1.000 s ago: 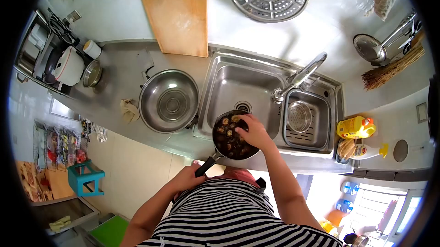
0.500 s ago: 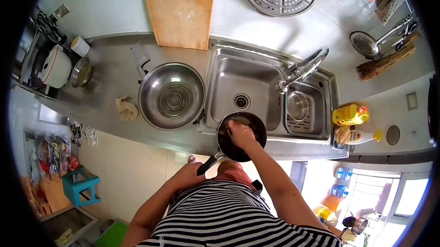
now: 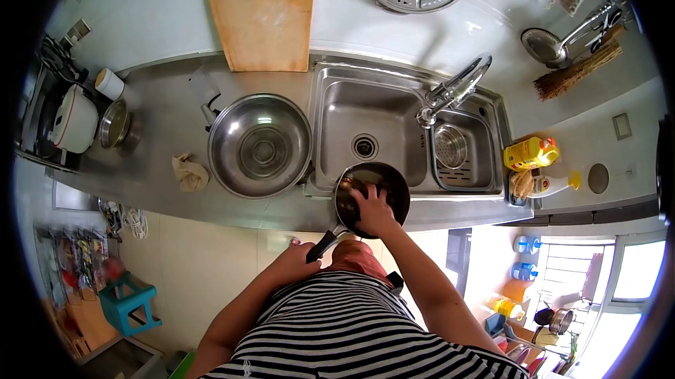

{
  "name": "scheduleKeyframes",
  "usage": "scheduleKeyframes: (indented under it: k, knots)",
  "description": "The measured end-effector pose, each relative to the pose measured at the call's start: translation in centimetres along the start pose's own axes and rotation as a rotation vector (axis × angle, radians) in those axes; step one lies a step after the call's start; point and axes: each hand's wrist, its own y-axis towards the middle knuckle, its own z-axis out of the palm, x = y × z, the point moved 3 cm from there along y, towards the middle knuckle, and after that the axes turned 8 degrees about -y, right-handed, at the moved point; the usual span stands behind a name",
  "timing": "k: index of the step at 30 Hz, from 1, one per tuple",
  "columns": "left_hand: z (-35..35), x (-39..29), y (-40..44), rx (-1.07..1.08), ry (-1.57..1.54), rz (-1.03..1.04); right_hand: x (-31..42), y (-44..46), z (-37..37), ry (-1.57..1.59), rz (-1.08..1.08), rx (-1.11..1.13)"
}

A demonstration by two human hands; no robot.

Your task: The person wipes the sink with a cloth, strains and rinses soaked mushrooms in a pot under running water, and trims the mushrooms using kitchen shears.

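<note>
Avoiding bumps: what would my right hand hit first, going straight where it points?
Probably the inside of the pan or the pieces in it; how deep your right hand sits is unclear.

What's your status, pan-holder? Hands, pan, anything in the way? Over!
Left hand gripping black handle of pan. Right hand spread inside pan. Pan over sink's near edge. Nothing visibly blocking either hand.

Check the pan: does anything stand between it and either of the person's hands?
Nothing visible does. The left hand is closed around the handle, and the right hand reaches into the pan through its open top. What lies under the right palm is hidden.
</note>
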Motion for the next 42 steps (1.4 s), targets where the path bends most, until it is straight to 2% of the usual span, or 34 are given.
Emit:
scheduleKeyframes:
  k: [2,6,8,12,14,16,17,20,22,24,26,28,30,32,33,35,36,38,40,42]
  knots:
    - [-0.1,0.0,0.0,-0.007,0.022,0.047,-0.4,1.6,1.3,0.056,-0.014,-0.103]
    - [-0.5,-0.5,-0.3,0.002,0.05,0.013,-2.2,3.5,2.0,0.188,-0.045,-0.096]
    - [-0.7,-1.0,-0.5,-0.009,0.101,-0.004,-2.6,2.6,-0.1,0.242,0.11,-0.028]
    - [-1.5,-3.8,-1.4,-0.066,0.233,-0.07,-1.6,1.1,-2.6,0.202,0.15,-0.138]
    - [-1.6,-4.2,-1.8,-0.08,0.283,-0.093,0.5,0.6,-3.6,0.089,0.033,-0.18]
    - [-1.8,-4.9,-2.4,-0.152,0.362,0.045,1.4,1.9,-1.7,0.0,-0.08,-0.175]
    - [-1.8,-5.2,-2.6,-0.155,0.363,0.044,1.5,2.6,-0.7,-0.068,-0.143,-0.2]
    - [-2.0,-6.5,-2.9,-0.279,0.431,0.07,1.1,3.2,1.1,0.085,-0.198,-0.159]
    - [-2.1,-7.1,-2.6,-0.407,0.362,0.167,0.0,2.7,0.9,0.182,-0.232,-0.184]
    - [-1.7,-7.8,-1.6,-0.407,0.275,0.224,-1.2,1.8,0.2,0.278,-0.262,-0.203]
    - [-1.2,-8.6,0.3,-0.407,0.189,0.287,-2.1,0.7,-1.4,0.533,-0.24,-0.177]
    - [-0.4,-9.0,2.8,-0.411,0.004,0.42,-2.7,-0.1,-2.2,0.569,-0.239,-0.176]
    - [0.2,-9.2,5.3,-0.405,-0.077,0.392,-3.0,-0.7,-2.3,0.607,-0.238,-0.175]
    - [1.3,-7.5,8.1,-0.336,-0.344,0.29,-2.8,-1.6,-3.0,0.634,-0.398,-0.481]
    - [1.4,-8.3,8.2,-0.337,-0.341,0.289,-2.6,-2.0,-3.5,0.637,-0.4,-0.482]
    - [2.0,-9.4,8.7,-0.213,-0.596,0.149,-2.1,-3.2,-4.6,0.537,-0.405,-0.586]
    - [2.2,-9.4,8.8,-0.21,-0.59,0.144,-1.9,-3.6,-4.8,0.538,-0.404,-0.569]
    - [2.4,-9.7,9.0,-0.241,-0.645,0.29,-1.6,-4.0,-5.6,0.586,-0.422,-0.611]
    - [2.5,-10.6,8.6,-0.281,-0.661,0.296,-1.8,-4.4,-6.5,0.632,-0.44,-0.651]
    - [2.6,-10.5,8.6,-0.325,-0.679,0.303,-2.3,-4.4,-7.2,0.803,-0.506,-0.507]
